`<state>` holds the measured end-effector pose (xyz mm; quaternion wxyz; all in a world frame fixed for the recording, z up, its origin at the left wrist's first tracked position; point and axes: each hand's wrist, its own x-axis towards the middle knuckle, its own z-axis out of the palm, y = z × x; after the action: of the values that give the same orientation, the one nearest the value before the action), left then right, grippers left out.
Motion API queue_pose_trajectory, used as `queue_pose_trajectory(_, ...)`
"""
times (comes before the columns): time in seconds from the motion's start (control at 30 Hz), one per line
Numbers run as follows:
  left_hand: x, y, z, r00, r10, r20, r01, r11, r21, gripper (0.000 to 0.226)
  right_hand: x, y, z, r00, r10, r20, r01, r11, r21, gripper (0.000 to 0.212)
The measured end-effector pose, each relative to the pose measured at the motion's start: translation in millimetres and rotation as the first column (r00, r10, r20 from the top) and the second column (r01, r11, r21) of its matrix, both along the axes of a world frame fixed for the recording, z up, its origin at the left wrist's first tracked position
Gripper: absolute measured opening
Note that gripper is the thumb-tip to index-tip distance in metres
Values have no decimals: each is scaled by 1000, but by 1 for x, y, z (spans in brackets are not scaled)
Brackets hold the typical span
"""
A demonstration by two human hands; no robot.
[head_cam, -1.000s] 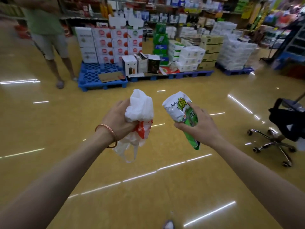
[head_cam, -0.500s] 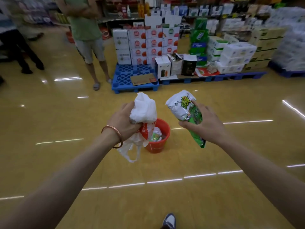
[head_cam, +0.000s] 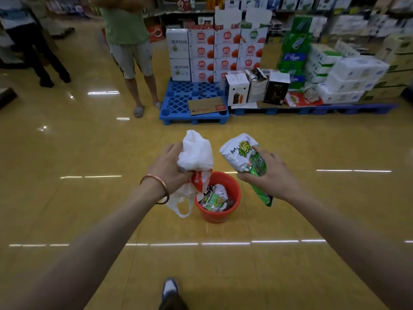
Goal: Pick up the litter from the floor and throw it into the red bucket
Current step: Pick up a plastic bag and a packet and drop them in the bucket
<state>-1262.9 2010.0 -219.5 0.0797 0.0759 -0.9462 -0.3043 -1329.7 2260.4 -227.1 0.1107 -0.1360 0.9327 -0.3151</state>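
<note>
My left hand (head_cam: 168, 167) grips a crumpled white plastic bag (head_cam: 196, 154) with red print; its loose handles hang down beside the bucket. My right hand (head_cam: 269, 175) holds a white and green snack wrapper (head_cam: 243, 154) whose green tail dangles below the palm. The red bucket (head_cam: 232, 191) stands on the yellow floor just below and between both hands, with several wrappers inside. Both hands hover above and slightly in front of its rim.
A blue pallet (head_cam: 178, 106) with stacked cartons (head_cam: 214, 50) stands beyond the bucket. A person in a green shirt and grey shorts (head_cam: 129, 52) stands at the pallet's left; another person's dark legs (head_cam: 44, 61) are at far left. My shoe (head_cam: 170, 289) shows at the bottom.
The view swung left and the red bucket came into sight and closer under my hands. Both hands keep their hold on the bag and the wrapper.
</note>
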Motion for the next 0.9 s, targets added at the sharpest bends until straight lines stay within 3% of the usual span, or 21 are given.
queue_pose_trajectory(0.17, -69, -38, -17, 997, -68, 27, 67, 998, 6, 45, -50, -33, -18, 999, -29, 41, 28, 999, 26, 99)
queue_pose_trajectory(0.5, -235, -115, -31, 934, -348, 84, 350, 937, -9, 48, -152, -105, -30, 964, -261, 46, 260, 965, 25, 96)
queue_pose_trajectory(0.7, -312, -107, -47, 857, -499, 129, 504, 864, -12, 49, -194, -111, -42, 922, -380, 76, 382, 924, -7, 95)
queue_pose_trajectory(0.9, -370, -88, -71, 820, -540, 188, 552, 834, -9, 50, -245, -97, -70, 891, -434, 135, 441, 897, -26, 94)
